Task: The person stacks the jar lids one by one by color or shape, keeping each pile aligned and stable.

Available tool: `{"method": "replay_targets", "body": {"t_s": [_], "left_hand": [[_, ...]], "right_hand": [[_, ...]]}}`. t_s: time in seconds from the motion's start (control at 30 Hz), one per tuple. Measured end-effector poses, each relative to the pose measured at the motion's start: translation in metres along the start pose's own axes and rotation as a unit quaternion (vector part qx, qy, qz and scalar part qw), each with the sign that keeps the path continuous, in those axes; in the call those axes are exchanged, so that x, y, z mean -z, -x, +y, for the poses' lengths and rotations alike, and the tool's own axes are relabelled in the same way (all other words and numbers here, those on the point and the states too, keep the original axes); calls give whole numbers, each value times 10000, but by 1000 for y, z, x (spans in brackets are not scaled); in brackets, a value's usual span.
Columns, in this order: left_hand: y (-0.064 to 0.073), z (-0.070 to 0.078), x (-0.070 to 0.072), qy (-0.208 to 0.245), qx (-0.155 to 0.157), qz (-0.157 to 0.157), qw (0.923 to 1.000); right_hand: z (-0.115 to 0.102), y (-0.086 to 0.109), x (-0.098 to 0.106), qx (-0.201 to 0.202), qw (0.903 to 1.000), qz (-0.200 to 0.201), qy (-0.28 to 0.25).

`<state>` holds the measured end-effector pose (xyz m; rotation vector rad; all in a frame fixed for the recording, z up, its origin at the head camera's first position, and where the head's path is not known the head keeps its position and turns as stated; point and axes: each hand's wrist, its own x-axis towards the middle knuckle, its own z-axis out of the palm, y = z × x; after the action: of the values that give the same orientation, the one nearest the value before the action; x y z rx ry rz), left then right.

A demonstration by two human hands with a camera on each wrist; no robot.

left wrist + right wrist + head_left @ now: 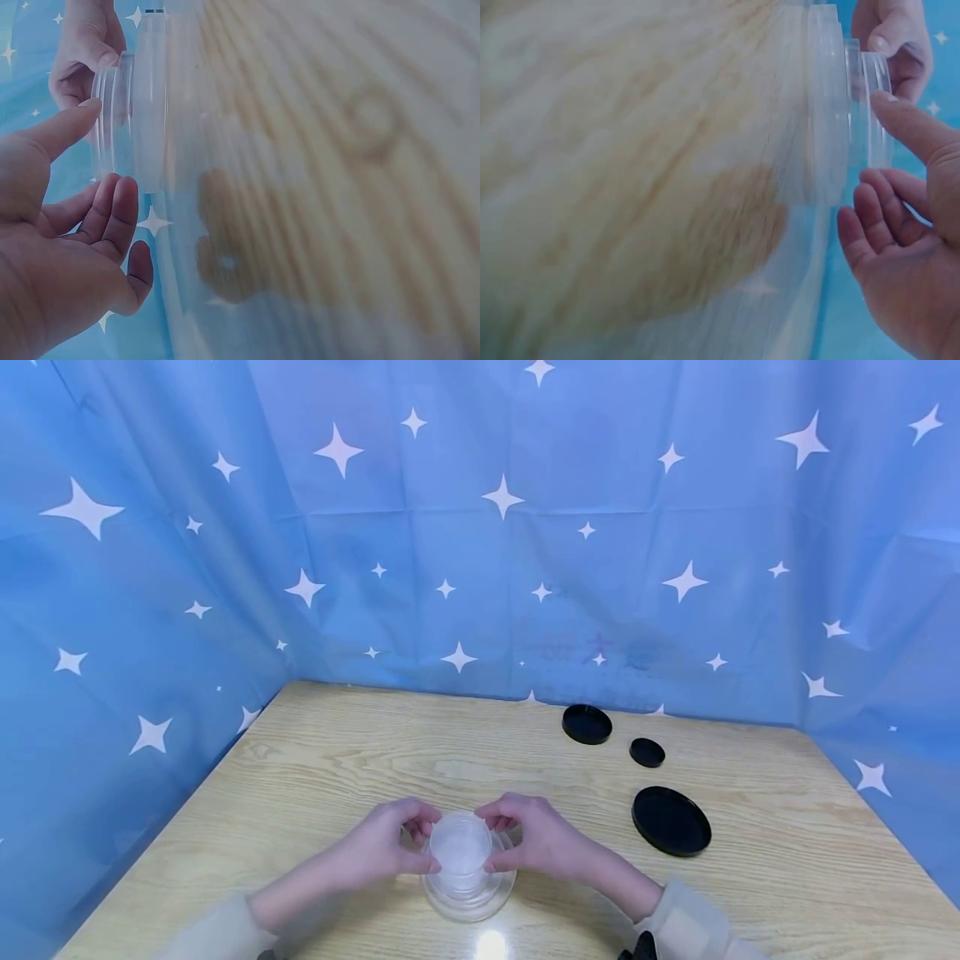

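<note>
While both hands flank it, the small clear jar stands upright, nested in a wider clear jar near the table's front edge. The left hand and right hand each pinch its rim from opposite sides, equally near. Three black lids lie well apart to the right.

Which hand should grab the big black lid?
Probably the right hand: the big black lid lies on its side of the table. The left hand would have to cross over the clear jars.
</note>
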<state>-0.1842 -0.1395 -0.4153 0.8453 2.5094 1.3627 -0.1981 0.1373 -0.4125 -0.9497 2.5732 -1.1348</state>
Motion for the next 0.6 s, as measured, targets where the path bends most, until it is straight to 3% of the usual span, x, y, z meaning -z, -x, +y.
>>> {"method": "replay_targets", "body": {"t_s": [0.6], "left_hand": [[-2,0,-2,-105,35,-136,9998]], "right_hand": [[0,1,0,43,9999,-137,-1]]}}
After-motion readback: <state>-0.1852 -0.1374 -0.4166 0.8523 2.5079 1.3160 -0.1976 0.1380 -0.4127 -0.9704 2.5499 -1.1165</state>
